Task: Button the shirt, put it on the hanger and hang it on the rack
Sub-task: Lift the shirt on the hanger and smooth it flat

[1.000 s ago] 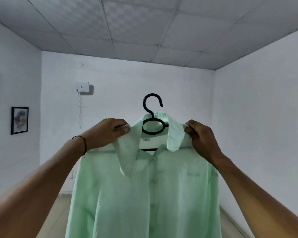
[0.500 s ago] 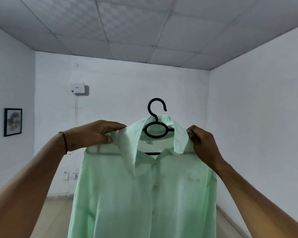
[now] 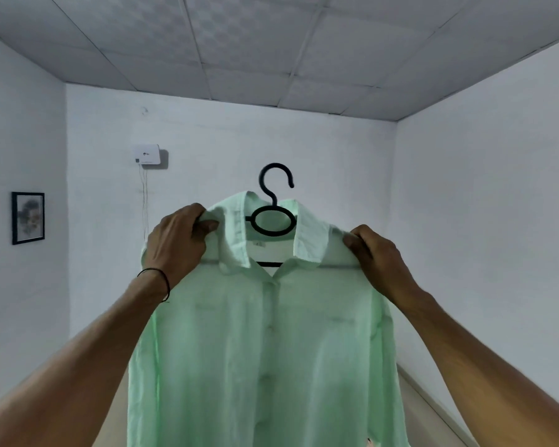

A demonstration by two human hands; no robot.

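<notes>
Head view.

Item 1: shirt (image 3: 271, 333). Pale green, thin woven cloth. The collar is folded down and the front lies closed below it, as far as can be seen. It is draped on the hanger and held up in mid-air at scene centre, in front of the far wall (image 3: 239, 140).
- Handling (judged): light, soft and limp. It gives no support of its own and is likely to slide off a tilted hanger.
- Best hold (judged): the 2 shoulders over the hanger arms, or the hook itself.

Item 2: hanger (image 3: 273, 233). Black, rigid, with a ring at the neck. The hook stands upright and clear above the collar.

Item 3: left hand (image 3: 178, 240). Its fingers are curled over the shirt's left shoulder, gripping cloth and probably the hanger arm beneath. There is a dark band (image 3: 162, 280) on the wrist.

Item 4: right hand (image 3: 373, 256). It clutches the right shoulder in the same way.

Item 5: rack. Not in view.

Room:
- Open air lies on all sides of the shirt.
- The right wall (image 3: 481, 221) is nearer than the left.
- A picture frame (image 3: 28, 217) hangs far left.
- A white box (image 3: 147, 154) with hanging wires sits on the far wall, well apart from the shirt.
- The shirt's hem is out of frame, so any snag below cannot be judged.
</notes>
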